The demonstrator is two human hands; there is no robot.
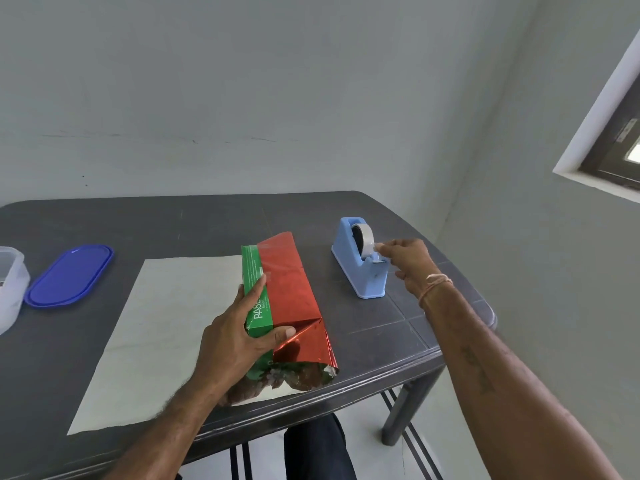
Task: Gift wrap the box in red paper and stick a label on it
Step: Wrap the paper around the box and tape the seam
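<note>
Shiny creased red foil (294, 296) half over green carton (255, 299); left hand (239, 337) clamps both, thumb against fingers. Right hand (407, 263) pinches tape (364, 241) at blue plastic dispenser (360, 271). Oval lid (69, 275) far left.

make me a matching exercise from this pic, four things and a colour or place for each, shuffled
1. box
2. dispenser
3. lid
4. paper

A. dark blue, at the table's left
B. red, folded over the box
C. light blue, right hand pinches its tape
D. green, held by the left hand

Pairs: 1-D, 2-C, 3-A, 4-B
</note>
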